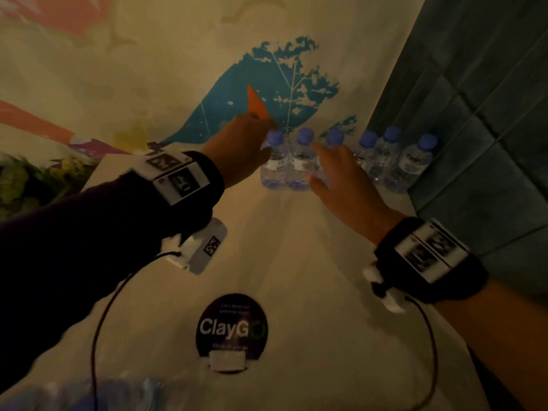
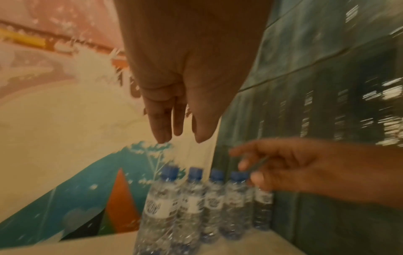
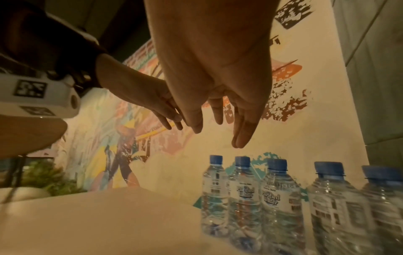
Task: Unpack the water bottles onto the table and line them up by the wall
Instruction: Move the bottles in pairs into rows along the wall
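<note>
Reaching forward, both hands hover over the bottles (image 1: 344,161) with nothing gripped in either.

Left hand (image 1: 237,143): fingers straight and close together, pointing toward the wall (image 1: 166,69). In the left wrist view its fingertips (image 2: 162,136) sit above the end bottle (image 1: 274,161) with a gap between them; the head view places the hand just beside that bottle's cap, and contact cannot be confirmed. No finger curls round anything.

Right hand (image 1: 341,173): fingers extended and slightly spread, palm down. In the head view it overlaps the third bottle (image 1: 335,137) of the row, whose body is hidden behind it. In the right wrist view its fingertips (image 3: 242,138) stand clear above the caps. The hand holds nothing.

Bottles: six can be counted in the head view, all upright, blue caps on, clear bodies with white labels. They stand in a row ahead of both hands, on the table (image 1: 281,247) at the foot of the wall. Two lie under and between the hands, touching or nearly touching each other. Three stand past the right hand toward the tiled corner (image 1: 489,129); their spacing is looser, and one sits slightly behind its neighbours.

Behind the wrists, on the table, stands a round dark sign (image 1: 232,326). A crumpled clear wrap (image 1: 89,393) lies nearest the body, below the left forearm; its contents cannot be made out.
</note>
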Motion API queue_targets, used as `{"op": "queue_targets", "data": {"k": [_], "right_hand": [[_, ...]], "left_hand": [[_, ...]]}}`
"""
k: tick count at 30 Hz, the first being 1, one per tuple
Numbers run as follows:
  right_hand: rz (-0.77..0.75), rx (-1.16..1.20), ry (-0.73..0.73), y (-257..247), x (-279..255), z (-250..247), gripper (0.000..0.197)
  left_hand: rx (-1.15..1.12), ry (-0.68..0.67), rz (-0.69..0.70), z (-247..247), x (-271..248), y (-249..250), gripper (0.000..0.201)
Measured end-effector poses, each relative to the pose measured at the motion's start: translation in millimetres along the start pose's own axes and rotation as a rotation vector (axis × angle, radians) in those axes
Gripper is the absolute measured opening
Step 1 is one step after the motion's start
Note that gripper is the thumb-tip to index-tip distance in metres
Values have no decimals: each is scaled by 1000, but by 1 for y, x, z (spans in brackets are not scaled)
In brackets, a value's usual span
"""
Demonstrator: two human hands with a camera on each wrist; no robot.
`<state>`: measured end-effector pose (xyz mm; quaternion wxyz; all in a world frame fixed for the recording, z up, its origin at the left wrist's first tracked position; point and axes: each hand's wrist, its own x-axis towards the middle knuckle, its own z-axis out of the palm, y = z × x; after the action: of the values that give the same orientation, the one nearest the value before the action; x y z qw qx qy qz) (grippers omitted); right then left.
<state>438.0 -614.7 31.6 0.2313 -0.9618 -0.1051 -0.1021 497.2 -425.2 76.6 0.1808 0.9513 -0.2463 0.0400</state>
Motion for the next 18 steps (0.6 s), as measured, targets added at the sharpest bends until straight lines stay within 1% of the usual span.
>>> {"op": "queue_targets", "data": {"k": [4, 7, 9, 12, 15, 18], "right_hand": [[50, 34, -87, -28, -79, -25, 51], [81, 70, -144, -57, -135, -43, 47], [80, 70, -172, -78, -169, -51, 46], [78, 82, -239, -115, -217, -60, 47], [61, 94, -372, -144, -261, -57, 52], [38, 65, -486, -158, -300, -42, 63]], "left_hand": [[33, -35, 80, -52, -84, 26, 34], [104, -167, 55, -81, -150, 43, 36], [90, -255, 31, -90, -194, 50, 35], [31, -314, 31, -88, -259, 61, 36], [-40, -361, 19, -70, -318, 68, 37], [-137, -420, 35, -48, -361, 78, 39]]}}
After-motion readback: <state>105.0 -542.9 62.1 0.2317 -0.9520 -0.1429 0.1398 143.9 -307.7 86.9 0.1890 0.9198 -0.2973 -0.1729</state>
